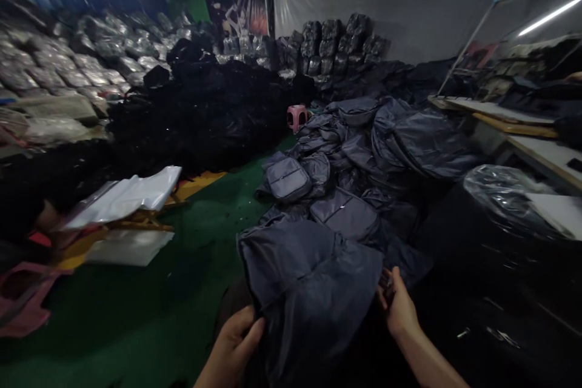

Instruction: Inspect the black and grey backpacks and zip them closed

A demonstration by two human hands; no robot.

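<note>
A dark blue fabric bag is spread in front of me, limp and creased. My left hand pinches its left edge, with the thumb on top and the other fingers partly hidden behind the cloth. At the opposite edge is my right hand, its thumb raised apart from loosely curled fingers. Those fingertips are at the cloth's edge; whether they press on it is hard to see. Just beyond lies a heap of similar blue bags, some with zipped front pockets. One squarish pocket faces up at the heap's left.
Black goods are piled at left, with plastic-wrapped bundles behind. White plastic sheets lie near a pink stool. Another pink stool stands farther back. Right are a large black plastic bag and a worktable.
</note>
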